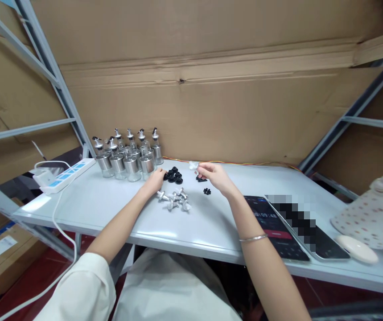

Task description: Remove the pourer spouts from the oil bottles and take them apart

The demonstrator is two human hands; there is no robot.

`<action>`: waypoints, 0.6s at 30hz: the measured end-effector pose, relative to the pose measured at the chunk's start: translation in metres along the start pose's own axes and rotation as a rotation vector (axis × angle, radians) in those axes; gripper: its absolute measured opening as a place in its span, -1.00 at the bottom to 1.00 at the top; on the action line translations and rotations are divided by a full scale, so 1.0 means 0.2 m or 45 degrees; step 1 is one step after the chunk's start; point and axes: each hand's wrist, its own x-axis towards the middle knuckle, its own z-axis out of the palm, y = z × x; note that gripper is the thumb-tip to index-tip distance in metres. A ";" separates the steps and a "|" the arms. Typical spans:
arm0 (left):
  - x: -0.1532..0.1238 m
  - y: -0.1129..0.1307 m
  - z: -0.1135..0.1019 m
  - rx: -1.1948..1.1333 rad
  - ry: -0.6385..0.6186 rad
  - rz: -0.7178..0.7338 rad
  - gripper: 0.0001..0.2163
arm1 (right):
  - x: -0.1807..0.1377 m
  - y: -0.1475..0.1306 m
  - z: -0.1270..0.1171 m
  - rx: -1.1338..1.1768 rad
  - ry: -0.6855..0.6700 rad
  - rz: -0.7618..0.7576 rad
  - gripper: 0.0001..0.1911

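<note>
My right hand [216,177] is raised over the table, thumb and fingers pinched on a small silvery-white piece [193,165]; its exact shape is blurred. My left hand [155,180] is closed at the left edge of a cluster of black ring-shaped stoppers [174,175], its fingertips on one of them. Nearer to me lies a loose group of silver pourer spouts [174,199]. Small black caps [207,191] sit beneath my right hand, and more small black parts [201,179] show partly behind its fingers.
Glass bottles with steel sleeves [132,167], several topped with pourers, stand at the back left beside a white power strip [69,175]. A tablet with a timer [271,223] and a phone [328,243] lie right. Further right are a cream oval object [356,248] and a spotted container [372,216].
</note>
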 end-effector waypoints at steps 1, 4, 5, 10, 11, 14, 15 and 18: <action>0.00 0.00 0.00 -0.003 -0.003 0.002 -0.66 | 0.00 0.00 0.00 0.009 -0.013 -0.009 -0.68; -0.02 0.01 -0.02 -0.006 -0.009 -0.002 -0.62 | -0.01 0.00 0.00 0.023 -0.057 -0.022 -0.70; -0.03 0.01 -0.03 -0.008 -0.005 -0.010 -0.60 | -0.02 0.00 0.00 0.010 -0.104 -0.017 -0.72; -0.05 0.04 -0.08 -0.041 0.016 -0.042 -0.64 | -0.03 0.03 0.05 -0.108 -0.475 0.050 -0.83; -0.05 0.04 -0.09 -0.049 0.014 -0.049 -0.65 | -0.03 0.03 0.06 -0.124 -0.526 0.057 -0.86; -0.05 0.05 -0.09 -0.061 0.003 -0.069 -0.68 | -0.04 0.05 0.10 -0.168 -0.599 0.072 -0.91; -0.05 0.05 -0.09 -0.061 0.003 -0.066 -0.68 | -0.04 0.05 0.11 -0.189 -0.605 0.076 -0.91; -0.05 0.06 -0.09 -0.061 0.030 -0.026 -0.69 | -0.03 0.07 0.12 -0.285 -0.606 0.078 -0.90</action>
